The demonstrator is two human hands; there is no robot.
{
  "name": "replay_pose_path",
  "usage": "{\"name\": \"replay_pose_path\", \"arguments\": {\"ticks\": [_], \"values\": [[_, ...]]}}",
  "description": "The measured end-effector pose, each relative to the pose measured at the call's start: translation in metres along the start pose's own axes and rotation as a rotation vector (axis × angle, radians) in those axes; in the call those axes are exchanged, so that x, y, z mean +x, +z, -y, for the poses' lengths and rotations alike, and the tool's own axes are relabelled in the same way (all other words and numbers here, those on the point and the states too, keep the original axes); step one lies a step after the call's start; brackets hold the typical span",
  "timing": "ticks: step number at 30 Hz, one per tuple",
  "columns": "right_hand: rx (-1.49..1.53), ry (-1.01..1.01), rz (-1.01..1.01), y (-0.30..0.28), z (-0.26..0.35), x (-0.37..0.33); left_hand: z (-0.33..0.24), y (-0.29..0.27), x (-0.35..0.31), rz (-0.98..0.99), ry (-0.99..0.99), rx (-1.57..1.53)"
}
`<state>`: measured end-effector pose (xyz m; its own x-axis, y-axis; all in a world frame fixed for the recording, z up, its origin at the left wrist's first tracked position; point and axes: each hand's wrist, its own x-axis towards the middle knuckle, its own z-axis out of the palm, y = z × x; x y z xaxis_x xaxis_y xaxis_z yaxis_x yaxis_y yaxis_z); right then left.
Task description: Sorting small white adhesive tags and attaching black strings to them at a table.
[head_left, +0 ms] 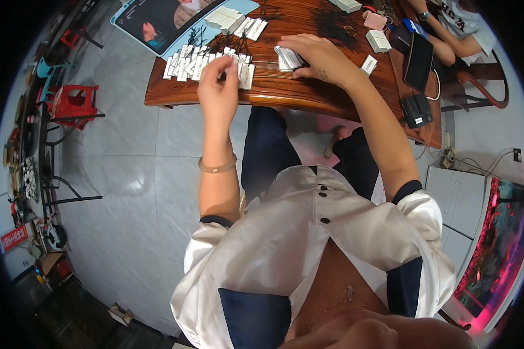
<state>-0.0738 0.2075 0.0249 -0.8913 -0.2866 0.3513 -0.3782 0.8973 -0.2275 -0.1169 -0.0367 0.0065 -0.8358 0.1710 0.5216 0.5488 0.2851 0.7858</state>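
Observation:
My left hand [218, 87] is closed, thumb and fingertips together beside a row of white hang tags [183, 65]. Whatever lies in that pinch is too small to make out. The tags overlap along the table's near edge, black print on them and black strings [198, 38] behind. My right hand [323, 61] curves over a small stack of white hang tags [286, 60], index finger on the far side and thumb on the near side. Thin black strings run across the wood between the row and this stack.
The wooden table [262, 96] also carries bundled tags [225, 21], a blue-edged picture board [157, 26], a dark heap of strings [337, 26], a white block of tags [378, 42], a single tag [368, 64] and a propped phone [418, 61]. Another person's arm [439, 43] rests at the right.

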Motion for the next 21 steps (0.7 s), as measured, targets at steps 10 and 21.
{"name": "replay_pose_path", "arguments": {"ticks": [10,21], "values": [[0.110,0.045,0.116,0.002,-0.010,0.012,-0.015,0.016,-0.047,0.268,-0.395,-0.641],[0.195,0.093,0.113,0.000,-0.009,0.012,-0.024,0.023,-0.056,0.334,-0.488,-0.779]]}}
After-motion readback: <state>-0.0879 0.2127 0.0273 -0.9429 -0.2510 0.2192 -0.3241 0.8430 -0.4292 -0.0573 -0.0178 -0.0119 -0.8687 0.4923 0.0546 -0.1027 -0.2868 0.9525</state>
